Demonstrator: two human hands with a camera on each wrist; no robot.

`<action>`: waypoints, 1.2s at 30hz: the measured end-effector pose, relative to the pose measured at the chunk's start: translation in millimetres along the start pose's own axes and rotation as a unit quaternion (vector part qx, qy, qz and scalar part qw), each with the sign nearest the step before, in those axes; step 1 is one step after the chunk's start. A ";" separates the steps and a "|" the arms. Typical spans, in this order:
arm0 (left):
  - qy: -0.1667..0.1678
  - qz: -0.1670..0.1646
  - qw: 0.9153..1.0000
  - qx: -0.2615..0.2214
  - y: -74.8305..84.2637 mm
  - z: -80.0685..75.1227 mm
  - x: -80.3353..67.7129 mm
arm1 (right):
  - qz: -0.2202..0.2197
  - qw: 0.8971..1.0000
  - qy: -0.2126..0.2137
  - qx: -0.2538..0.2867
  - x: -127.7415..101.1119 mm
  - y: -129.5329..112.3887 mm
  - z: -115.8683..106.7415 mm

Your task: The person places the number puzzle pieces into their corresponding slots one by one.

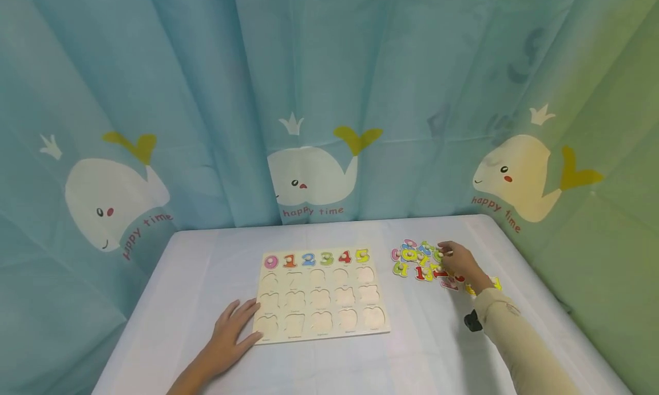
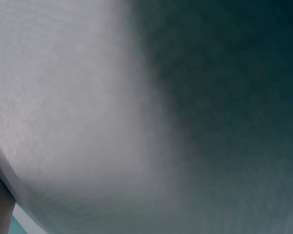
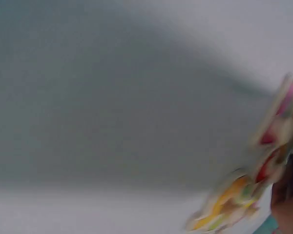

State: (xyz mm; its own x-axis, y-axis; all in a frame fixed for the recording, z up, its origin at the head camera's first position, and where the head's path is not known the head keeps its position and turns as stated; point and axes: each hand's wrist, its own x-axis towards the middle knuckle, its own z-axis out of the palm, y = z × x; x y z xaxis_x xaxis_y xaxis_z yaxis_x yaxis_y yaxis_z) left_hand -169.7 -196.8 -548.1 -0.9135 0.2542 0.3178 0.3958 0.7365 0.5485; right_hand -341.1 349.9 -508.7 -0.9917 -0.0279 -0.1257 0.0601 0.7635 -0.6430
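Observation:
A wooden number puzzle board lies flat on the table, its top row filled with coloured digits 0 to 5 and its lower rows showing bare recesses. My left hand rests at the board's left edge, fingers extended, thumb near the lower corner. Off to the right, my right hand reaches over a loose heap of number pieces, fingertips beside a green one. Whether it pinches a piece is unclear. The right wrist view shows blurred pieces and part of that hand; the left wrist view is mostly blurred cloth.
A pale cloth covers the table. Behind it hangs a blue-green curtain with whale prints. Beside my right sleeve lies a small black object. Some pieces, including a yellow one, lie partly behind my right wrist.

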 end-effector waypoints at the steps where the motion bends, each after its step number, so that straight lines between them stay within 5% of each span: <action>1: 0.000 0.000 1.000 0.000 -0.3 -0.1 -0.4 | 0.006 1.000 -0.010 0.004 -0.2 4.8 0.3; 15: -0.008 0.000 1.000 -0.006 -4.1 4.7 0.4 | 0.004 0.999 0.048 0.025 -1.0 0.7 9.2; 24: -0.010 -0.008 1.000 -0.001 -1.6 0.1 -0.6 | -0.096 0.988 0.120 0.024 8.6 -33.2 25.8; 36: -0.003 0.000 1.000 -0.001 -1.4 0.8 -0.3 | -0.217 0.975 0.037 0.029 7.7 -107.6 102.3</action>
State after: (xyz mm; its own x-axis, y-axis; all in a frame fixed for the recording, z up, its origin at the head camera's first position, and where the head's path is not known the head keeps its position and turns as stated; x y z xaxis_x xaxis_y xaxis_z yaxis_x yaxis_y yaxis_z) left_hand -170.1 -197.4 -549.6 -0.9144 0.2570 0.3128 0.3951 0.7352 0.5508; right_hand -343.5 201.5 -517.8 -0.9303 -0.2920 0.2219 -0.3634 0.6527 -0.6648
